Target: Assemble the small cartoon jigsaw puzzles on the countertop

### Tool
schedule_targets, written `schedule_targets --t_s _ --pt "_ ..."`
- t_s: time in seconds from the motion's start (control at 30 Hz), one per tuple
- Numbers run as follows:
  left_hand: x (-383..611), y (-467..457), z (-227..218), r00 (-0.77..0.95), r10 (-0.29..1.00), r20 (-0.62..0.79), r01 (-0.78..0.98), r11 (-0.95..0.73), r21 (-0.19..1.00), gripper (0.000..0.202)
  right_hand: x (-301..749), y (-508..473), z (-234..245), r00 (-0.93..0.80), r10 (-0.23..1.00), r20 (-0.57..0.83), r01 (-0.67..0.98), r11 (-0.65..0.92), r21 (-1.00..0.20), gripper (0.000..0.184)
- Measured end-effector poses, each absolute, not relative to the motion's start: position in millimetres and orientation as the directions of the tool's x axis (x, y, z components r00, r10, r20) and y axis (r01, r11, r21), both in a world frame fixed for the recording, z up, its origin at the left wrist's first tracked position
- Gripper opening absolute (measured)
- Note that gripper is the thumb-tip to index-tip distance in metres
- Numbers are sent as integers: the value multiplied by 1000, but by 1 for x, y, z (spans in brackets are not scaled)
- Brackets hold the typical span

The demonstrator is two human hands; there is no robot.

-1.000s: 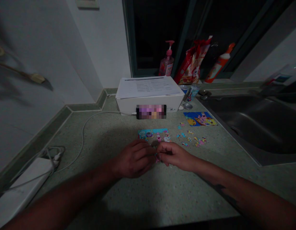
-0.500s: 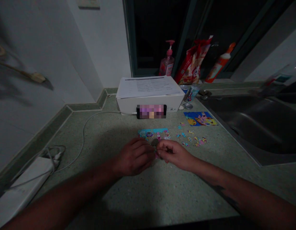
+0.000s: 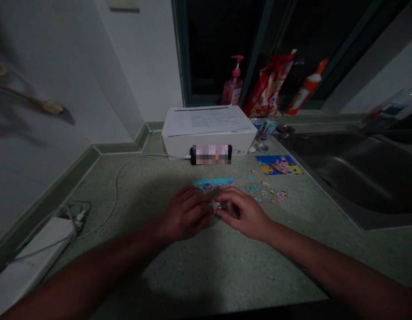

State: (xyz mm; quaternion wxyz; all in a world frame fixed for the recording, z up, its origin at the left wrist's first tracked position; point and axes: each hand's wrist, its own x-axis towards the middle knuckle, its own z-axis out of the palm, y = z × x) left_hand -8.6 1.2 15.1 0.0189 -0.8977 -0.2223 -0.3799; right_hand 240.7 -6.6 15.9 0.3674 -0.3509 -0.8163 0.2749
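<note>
pinching a small pink puzzle piece (image 3: 215, 206) btwn thumb & fingertips, the right hand (image 3: 243, 214) works just above a speckled green counter (image 3: 232, 271), grip narrow, fingers curled tight round the piece. the left hand (image 3: 185, 214) sits right beside it, fingers closed & curved in, knuckles up; can't tell if it's holding the piece too or only touching it. the piece is in the small gap btwn the two hands, just in front of a part-built jigsaw (image 3: 213, 184), which lies on the counter w/ its far edge showing past the left hand. to the right, loose pieces (image 3: 266, 192) lie scattered near a picture card (image 3: 278, 165) of cartoon characters. behind them, a white box (image 3: 208, 146) carries a printed sheet (image 3: 206, 121), w/ a blurred phone (image 3: 211, 154) propped against its front & a white cable (image 3: 117, 186) curving across the counter to a white power strip (image 3: 35, 249) at the left wall. a pink pump bottle (image 3: 234, 84), red snack bag (image 3: 268, 84) & orange-capped bottle (image 3: 306, 86) stand on the window ledge, a drinks can (image 3: 268, 129) stands by the box, & a steel sink (image 3: 352, 173) fills the right side.
</note>
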Motion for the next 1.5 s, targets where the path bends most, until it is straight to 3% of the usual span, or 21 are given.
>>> schedule_targets --t_s 0.37,0.73,1.23,1.5 --pt "-8 1 17 614 385 689 412 -901 136 25 240 -7 20 -496 688 529 358 718 -597 20" --pt "-8 2 14 603 353 715 405 -908 107 23 240 -5 20 -491 666 561 379 743 -551 24" --pt "-10 5 9 654 485 581 469 -862 192 23 245 0 20 -496 704 507 426 707 -565 20" --pt "-11 3 12 643 441 626 452 -878 154 25 245 1 18 -504 688 522 445 725 -525 20"
